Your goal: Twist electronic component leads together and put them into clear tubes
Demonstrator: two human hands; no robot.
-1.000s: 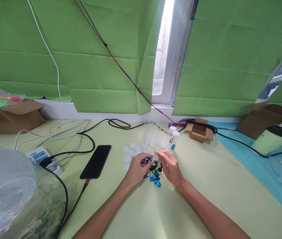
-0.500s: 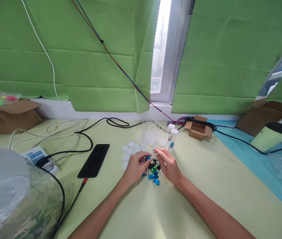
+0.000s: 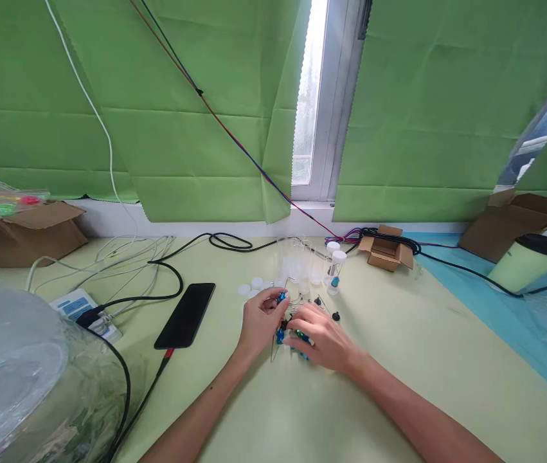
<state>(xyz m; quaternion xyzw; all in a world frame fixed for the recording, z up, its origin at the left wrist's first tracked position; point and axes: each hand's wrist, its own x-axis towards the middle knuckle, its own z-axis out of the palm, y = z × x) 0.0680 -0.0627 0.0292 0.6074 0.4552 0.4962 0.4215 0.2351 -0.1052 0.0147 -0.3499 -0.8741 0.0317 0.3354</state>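
Observation:
My left hand (image 3: 262,321) pinches a small blue metallic piece (image 3: 281,298) with a thin metal wire sticking up from it. My right hand (image 3: 324,337) spreads low over a pile of similar small parts, its thumb and fingers apart. Between them a green metallic piece (image 3: 302,335) shows, and more blue pieces are partly covered by the palm. Another blue piece (image 3: 279,336) lies just below my left fingers. Beyond my right hand rests a black piece (image 3: 335,316) with a thin wire.
Clear tubes (image 3: 295,260) stand behind the hands, near white caps (image 3: 256,283). A capped tube (image 3: 334,273) holds a blue-green piece. A phone (image 3: 185,315) lies left, a small open carton (image 3: 386,252) back right. Plastic-wrapped bulk (image 3: 22,373) fills the left front; cables run behind.
My right hand has moved down from near my left fingertips onto the pile and opened. Black pieces now lie farther right. My left hand keeps its blue piece, its wire now pointing up.

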